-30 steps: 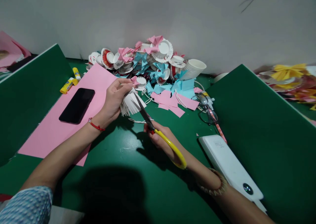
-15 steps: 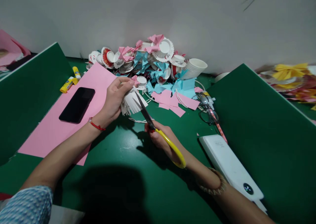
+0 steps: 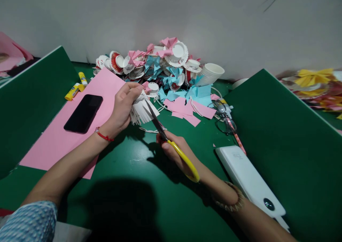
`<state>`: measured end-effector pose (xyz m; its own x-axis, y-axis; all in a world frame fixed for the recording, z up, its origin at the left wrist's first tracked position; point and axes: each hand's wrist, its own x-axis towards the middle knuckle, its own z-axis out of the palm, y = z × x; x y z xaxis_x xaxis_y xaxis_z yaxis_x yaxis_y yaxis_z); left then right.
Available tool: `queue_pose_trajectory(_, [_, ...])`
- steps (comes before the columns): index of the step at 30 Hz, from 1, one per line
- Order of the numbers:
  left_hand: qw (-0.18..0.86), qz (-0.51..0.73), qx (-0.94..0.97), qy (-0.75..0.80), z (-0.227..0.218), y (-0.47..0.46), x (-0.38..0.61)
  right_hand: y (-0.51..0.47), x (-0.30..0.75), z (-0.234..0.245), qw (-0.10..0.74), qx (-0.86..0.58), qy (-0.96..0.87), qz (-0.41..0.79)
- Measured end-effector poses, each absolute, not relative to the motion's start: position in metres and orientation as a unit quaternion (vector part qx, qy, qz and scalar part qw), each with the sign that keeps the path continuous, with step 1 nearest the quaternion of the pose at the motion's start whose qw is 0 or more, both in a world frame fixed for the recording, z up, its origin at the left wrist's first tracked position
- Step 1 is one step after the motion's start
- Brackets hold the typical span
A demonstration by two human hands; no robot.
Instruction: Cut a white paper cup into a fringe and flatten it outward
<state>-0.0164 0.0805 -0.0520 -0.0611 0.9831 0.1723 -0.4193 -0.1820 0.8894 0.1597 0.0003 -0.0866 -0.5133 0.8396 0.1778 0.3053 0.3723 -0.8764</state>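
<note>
My left hand (image 3: 123, 105) is closed, pinching a white paper cup (image 3: 144, 112) whose wall is cut into narrow strips that hang down. My right hand (image 3: 177, 150) grips a pair of scissors (image 3: 184, 159) with yellow handles. The dark blades point up and to the left and lie at the right part of the cup's strips. Behind the left hand is a pile of cut-open white cups (image 3: 176, 53) with pink and light blue paper bows.
Left of my hands, a black phone (image 3: 83, 113) lies on a pink sheet (image 3: 60, 142) near yellow glue sticks (image 3: 72, 91). Rightward are stacked paper cups (image 3: 212, 74), pink paper pieces (image 3: 184, 108), glasses (image 3: 226, 125) and a white power bank (image 3: 247, 178). Green dividers (image 3: 288, 142) flank the green table (image 3: 120, 163).
The scissors and right hand have shifted very slightly, the yellow handle moving a little to the left. The left hand holds the cup almost in the same place.
</note>
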Motion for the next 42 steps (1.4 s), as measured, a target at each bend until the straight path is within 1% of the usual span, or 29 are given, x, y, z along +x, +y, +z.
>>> queue_pose_trajectory(9, [0.527, 0.653, 0.42, 0.345, -0.0538, 0.082, -0.0168, 0.0011, 0.159, -0.0845, 0.318, -0.385, -0.765, 0.406])
queue_pose_trajectory(42, [0.535, 0.634, 0.429, 0.357, -0.0501, 0.0799, -0.0191, 0.0022, 0.1544, -0.0901, 0.336, -0.412, -0.766, 0.361])
